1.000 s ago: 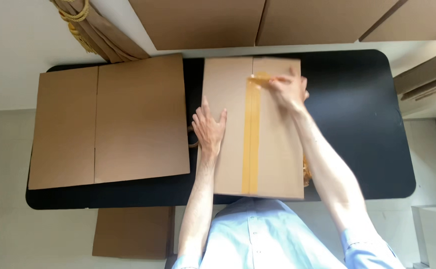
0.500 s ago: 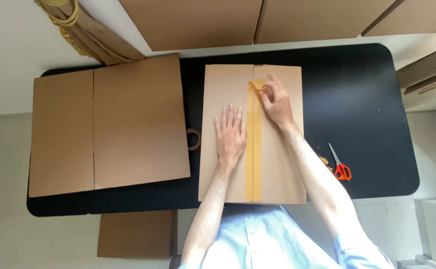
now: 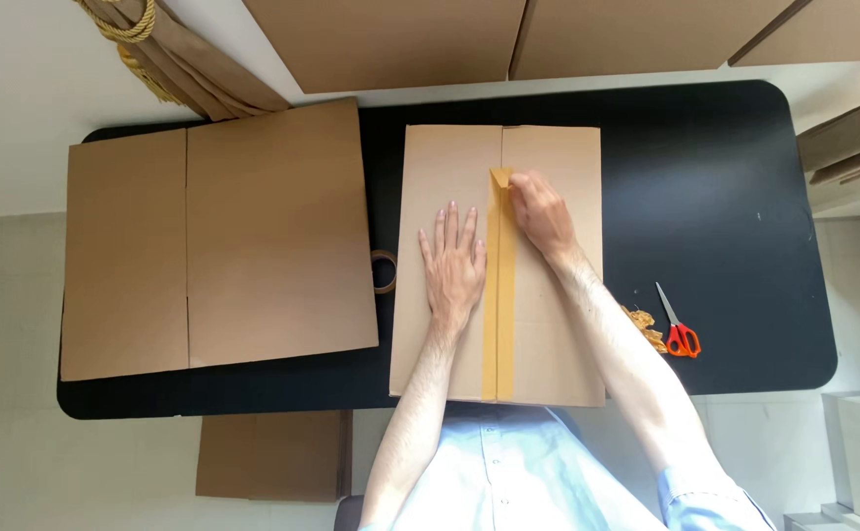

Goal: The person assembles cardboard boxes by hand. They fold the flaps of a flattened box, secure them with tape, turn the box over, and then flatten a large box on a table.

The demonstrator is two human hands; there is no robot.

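A flattened cardboard box (image 3: 449, 157) lies on the black table (image 3: 725, 177) in front of me. A yellow-brown tape strip (image 3: 499, 315) runs along its middle seam. My left hand (image 3: 454, 261) rests flat on the box just left of the strip, fingers apart, holding nothing. My right hand (image 3: 540, 214) sits at the strip's far end, and its fingertips pinch that end, which is folded up off the cardboard. Above the lifted end the seam is bare.
A bigger flat cardboard sheet (image 3: 223, 236) covers the table's left part. A tape roll (image 3: 384, 270) lies between it and the box. Red-handled scissors (image 3: 678, 329) and crumpled tape scraps (image 3: 643, 324) lie to the right. More cardboard (image 3: 400, 39) lies beyond the table, and a piece (image 3: 267, 454) on the floor.
My right hand has drawn back toward me along the seam with the tape's end, leaving more bare seam at the far edge. My left hand has shifted closer to the strip.
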